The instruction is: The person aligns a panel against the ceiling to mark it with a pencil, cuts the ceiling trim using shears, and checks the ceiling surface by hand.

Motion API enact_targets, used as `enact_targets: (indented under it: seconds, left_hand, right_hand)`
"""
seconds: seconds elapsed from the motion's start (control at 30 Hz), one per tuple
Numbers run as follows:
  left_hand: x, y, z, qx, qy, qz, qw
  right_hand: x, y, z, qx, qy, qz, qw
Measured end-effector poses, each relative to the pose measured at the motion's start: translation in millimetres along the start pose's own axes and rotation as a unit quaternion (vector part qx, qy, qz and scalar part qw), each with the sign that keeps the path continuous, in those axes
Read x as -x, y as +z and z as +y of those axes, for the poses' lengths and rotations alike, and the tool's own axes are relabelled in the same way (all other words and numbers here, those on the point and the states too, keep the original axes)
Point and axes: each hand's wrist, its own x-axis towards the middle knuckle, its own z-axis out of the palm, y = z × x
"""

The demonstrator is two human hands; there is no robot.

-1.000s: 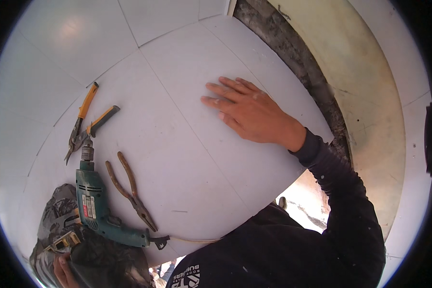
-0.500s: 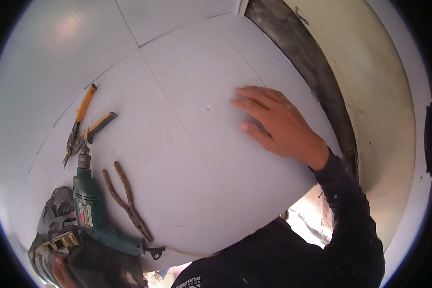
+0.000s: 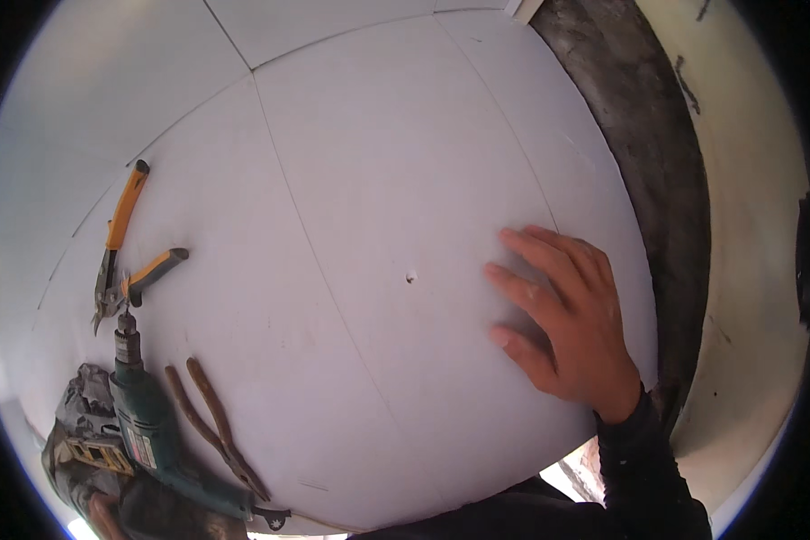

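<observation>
1. The right hand is right of centre in the frame, over the white panel. Its fingers are spread and slightly bent, grasping nothing; whether the fingertips rest on the surface or hang just above it, I cannot tell.
2. Part of the left hand shows at the lower left edge, against the dark plastic bag. Too little shows to tell whether it grips anything.
3. The panel fills the middle of the frame, crossed by thin dark lines, with a small chipped mark near the centre. Its right side borders a rough dark strip.
4. The panel looks smooth, stiff and probably a little slippery to a dry palm; around the chip it may be brittle. A flat, spread hand suits its face, while the free edge at lower right seems the better place to grasp.
5. At lower left lies a green drill, likely the heaviest thing here, best held by its handle, with the bit pointing up the frame near the yellow-handled snips.
6. Rusty-looking pliers lie beside the drill, handles parted; they should feel hard and compact, easiest taken by those handles.
</observation>
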Motion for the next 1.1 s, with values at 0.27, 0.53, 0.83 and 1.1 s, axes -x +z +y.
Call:
enact_targets:
  seconds: [0.27,0.53,0.83,1.1]
  left_hand:
    - [6,1,11,-0.024,-0.027,0.006,0.999]
    - [9,-1,21,-0.042,-0.043,0.005,0.998]
    - [11,2,26,-0.054,-0.049,0.001,0.997]
    - [18,-3,34,-0.064,-0.051,0.002,0.997]
  right_hand:
    - [-2,3,5,-0.007,0.007,-0.009,1.000]
    - [-3,2,6,0.025,-0.005,-0.008,1.000]
    - [2,4,8,0.000,0.028,-0.012,1.000]
    - [-1,5,9,-0.002,0.022,-0.024,0.999]
